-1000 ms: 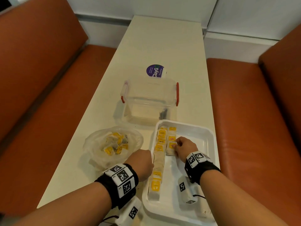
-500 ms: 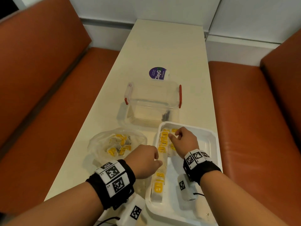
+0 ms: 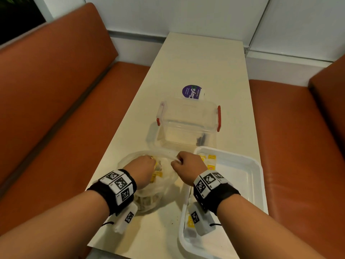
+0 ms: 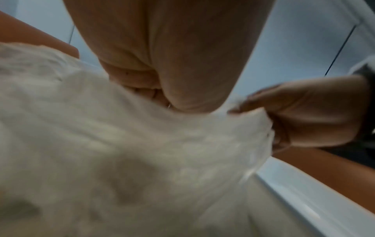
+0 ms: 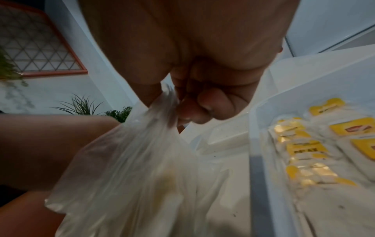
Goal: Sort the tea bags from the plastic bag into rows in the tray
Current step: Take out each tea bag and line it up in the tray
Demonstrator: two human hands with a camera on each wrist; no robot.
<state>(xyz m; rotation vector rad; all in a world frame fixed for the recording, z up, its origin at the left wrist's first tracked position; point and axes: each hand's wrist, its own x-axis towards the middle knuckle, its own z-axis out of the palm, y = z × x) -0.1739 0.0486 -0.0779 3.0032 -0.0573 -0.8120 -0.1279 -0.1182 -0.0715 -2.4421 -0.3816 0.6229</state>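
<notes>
The clear plastic bag [image 3: 164,182] [image 5: 129,168] [image 4: 121,152] lies left of the white tray [image 3: 259,165] [image 5: 257,144], with yellow-labelled tea bags [image 3: 156,173] showing through it. My left hand [image 3: 147,163] [image 4: 154,96] is curled at the bag's mouth and grips the film on its left side. My right hand [image 3: 179,162] [image 5: 182,109] pinches the bag's right edge, held up next to the tray's left wall. Several tea bags [image 3: 211,157] [image 5: 304,150] lie in rows along the tray's left side, partly hidden behind my right wrist.
A clear lidded box with red latches [image 3: 188,124] stands just beyond the bag and tray. A purple round sticker [image 3: 192,92] lies behind it on the long cream table [image 3: 196,62]. Orange benches [image 3: 56,109] flank both sides.
My right hand left the tea bags in the tray and moved left to take hold of the bag's edge. My left hand moved forward to the bag's mouth.
</notes>
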